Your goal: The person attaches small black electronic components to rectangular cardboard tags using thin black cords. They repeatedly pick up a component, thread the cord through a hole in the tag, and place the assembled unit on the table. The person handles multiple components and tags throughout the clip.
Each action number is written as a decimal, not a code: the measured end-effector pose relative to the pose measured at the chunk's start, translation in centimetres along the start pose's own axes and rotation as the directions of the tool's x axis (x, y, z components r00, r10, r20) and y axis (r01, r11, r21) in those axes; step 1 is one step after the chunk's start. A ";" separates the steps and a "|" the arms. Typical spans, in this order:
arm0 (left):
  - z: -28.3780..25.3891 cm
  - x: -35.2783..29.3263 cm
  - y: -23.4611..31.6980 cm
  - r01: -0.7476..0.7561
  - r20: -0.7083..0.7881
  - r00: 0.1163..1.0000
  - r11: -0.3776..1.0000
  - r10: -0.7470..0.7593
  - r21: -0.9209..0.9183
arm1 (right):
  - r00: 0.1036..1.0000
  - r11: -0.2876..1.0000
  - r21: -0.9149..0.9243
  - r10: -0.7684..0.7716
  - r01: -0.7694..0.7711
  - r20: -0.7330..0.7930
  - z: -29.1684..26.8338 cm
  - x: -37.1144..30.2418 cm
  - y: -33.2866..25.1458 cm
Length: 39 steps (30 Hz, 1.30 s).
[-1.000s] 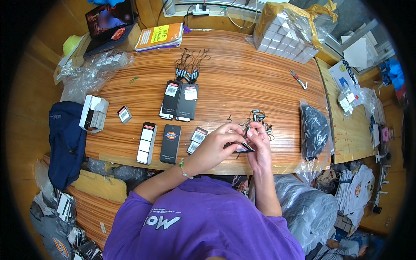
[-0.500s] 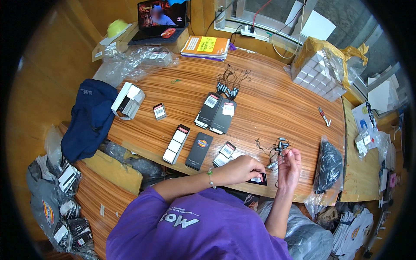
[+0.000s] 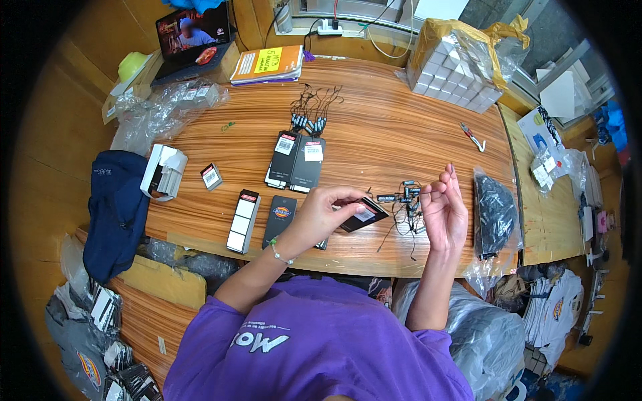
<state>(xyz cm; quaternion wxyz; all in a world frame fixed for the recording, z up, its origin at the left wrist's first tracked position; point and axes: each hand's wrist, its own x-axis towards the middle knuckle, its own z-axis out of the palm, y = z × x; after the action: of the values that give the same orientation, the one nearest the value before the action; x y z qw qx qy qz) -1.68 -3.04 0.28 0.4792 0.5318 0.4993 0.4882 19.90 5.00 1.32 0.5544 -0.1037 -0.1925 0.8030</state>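
My left hand pinches a black hang tag with a white barcode sticker, tilted above the table's near edge. My right hand is raised to its right, palm up, with thumb and fingers pinched around what looks like a thin black string. Beside it on the wood lies a loose pile of black strings with small printed seals. Left of my left hand are a stack of black tags with an orange and blue logo and a stack with white stickers. Beyond sit more black tags.
Stringed seals fan out behind the far tags. A white box of tags and a small tag stack stand left. Pliers, a bagged black bundle and a wrapped block of white boxes are right. A laptop stands far left.
My left hand has lifted the black hang tag off the table's near edge and tilted it. My right hand has risen from the string pile. The whole view has shifted slightly.
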 end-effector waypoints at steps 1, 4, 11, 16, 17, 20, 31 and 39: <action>-0.2 0.0 0.1 -0.012 0.007 1.000 0.999 0.012 0.040 | 1.000 1.000 0.030 -0.002 0.003 -0.021 -0.3 0.3 -0.1; -0.4 -0.1 0.2 -0.034 0.021 0.999 0.990 0.031 0.136 | 0.998 0.991 0.133 0.023 -0.016 -0.052 -0.3 0.6 -0.1; -0.4 0.3 -0.2 -0.133 -0.195 0.974 0.987 0.113 -0.094 | 0.995 0.990 -0.107 -0.101 0.097 -0.024 2.4 0.1 0.7; -0.5 0.3 -0.1 -0.095 -0.251 0.967 0.975 0.043 -0.200 | 0.997 0.797 -0.601 -0.074 0.065 0.009 2.2 -0.9 3.9; -0.5 0.3 0.2 -0.081 -0.255 0.967 0.978 0.030 -0.191 | 0.996 0.688 -0.723 -0.092 0.058 -0.008 2.4 -1.2 4.5; -0.5 0.3 0.3 -0.123 -0.278 0.957 0.981 0.077 -0.150 | 0.981 0.320 -0.933 -0.155 0.164 0.119 3.1 -1.6 5.8; -0.4 0.1 -0.1 -0.092 -0.281 0.957 0.993 0.070 -0.067 | 0.867 -0.178 -0.886 -0.194 0.428 0.458 4.3 -0.7 7.7; -0.3 0.0 0.8 -0.121 -0.286 0.951 0.993 0.116 0.002 | 0.895 -0.126 -0.915 -0.194 0.383 0.401 4.3 -0.6 7.8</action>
<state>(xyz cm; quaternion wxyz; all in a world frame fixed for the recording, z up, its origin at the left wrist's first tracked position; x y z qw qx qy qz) -1.93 -3.05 1.12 0.3758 0.4810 0.5266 0.5916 11.91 1.16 1.85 0.4538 -0.3710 -0.7619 0.2756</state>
